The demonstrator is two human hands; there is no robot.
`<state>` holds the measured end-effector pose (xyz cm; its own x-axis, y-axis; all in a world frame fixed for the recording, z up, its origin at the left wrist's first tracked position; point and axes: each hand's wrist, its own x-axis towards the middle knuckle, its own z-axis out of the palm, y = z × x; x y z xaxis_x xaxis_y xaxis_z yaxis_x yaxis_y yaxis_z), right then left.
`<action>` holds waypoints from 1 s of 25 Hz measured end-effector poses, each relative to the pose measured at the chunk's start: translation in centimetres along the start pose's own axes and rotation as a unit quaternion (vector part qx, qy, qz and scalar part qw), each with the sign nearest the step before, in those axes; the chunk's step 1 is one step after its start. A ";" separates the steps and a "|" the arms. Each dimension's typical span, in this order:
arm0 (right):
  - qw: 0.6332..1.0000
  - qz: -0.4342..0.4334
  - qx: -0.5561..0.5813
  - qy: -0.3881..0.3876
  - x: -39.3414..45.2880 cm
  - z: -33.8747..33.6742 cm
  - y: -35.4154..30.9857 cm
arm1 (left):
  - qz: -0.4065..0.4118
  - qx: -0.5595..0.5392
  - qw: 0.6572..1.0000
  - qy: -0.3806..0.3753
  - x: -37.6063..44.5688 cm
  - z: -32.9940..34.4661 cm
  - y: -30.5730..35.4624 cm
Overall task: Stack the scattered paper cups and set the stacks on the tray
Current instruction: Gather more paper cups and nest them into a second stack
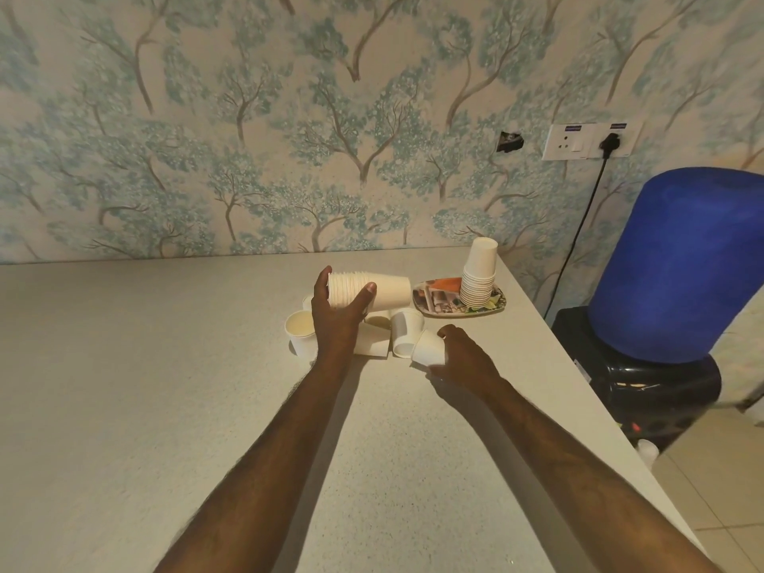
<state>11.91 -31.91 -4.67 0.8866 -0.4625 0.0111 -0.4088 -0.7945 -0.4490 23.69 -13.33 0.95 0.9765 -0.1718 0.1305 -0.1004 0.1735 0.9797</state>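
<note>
My left hand point(337, 314) grips a stack of white paper cups point(386, 292) held sideways above the table, rims to the left. My right hand point(461, 355) grips a single white cup point(428, 347) tilted on its side near the table top. Loose cups lie between my hands: one upright point(301, 330) left of my left wrist, one on its side point(405, 330) next to the held cup, others partly hidden behind my left hand. A patterned tray point(430, 301) at the table's far right carries an upside-down stack of cups point(479, 279).
The grey speckled table point(165, 386) ends at a tree-patterned wall behind and at an edge on the right. Beyond that edge stands a water dispenser with a blue bottle point(678, 262). A black cable hangs from a wall socket point(591, 140).
</note>
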 end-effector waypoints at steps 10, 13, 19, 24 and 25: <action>0.972 -0.096 0.213 0.007 -0.2 -7.2 -0.2 | -0.027 -0.007 0.999 -0.036 -0.6 0.7 -0.4; 0.950 -0.121 0.287 0.026 -0.1 -7.4 -1.5 | -0.028 0.011 0.997 -0.073 -0.9 1.3 0.0; 0.933 -0.104 0.336 0.071 0.3 -6.2 -2.9 | -0.050 0.013 0.992 -0.116 -1.4 2.4 0.5; 0.922 -0.080 0.377 0.037 0.9 -5.1 -2.4 | -0.047 -0.015 0.995 -0.085 -1.4 2.2 0.5; 0.913 -0.051 0.403 0.029 1.2 -4.7 -2.2 | -0.048 -0.029 0.996 -0.069 -1.3 2.0 0.5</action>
<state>12.85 -32.55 0.54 0.8887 -0.4405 0.1271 -0.0109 -0.2974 -0.9547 22.01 -15.02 1.54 0.9449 -0.3216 0.0608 0.0069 0.2055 0.9786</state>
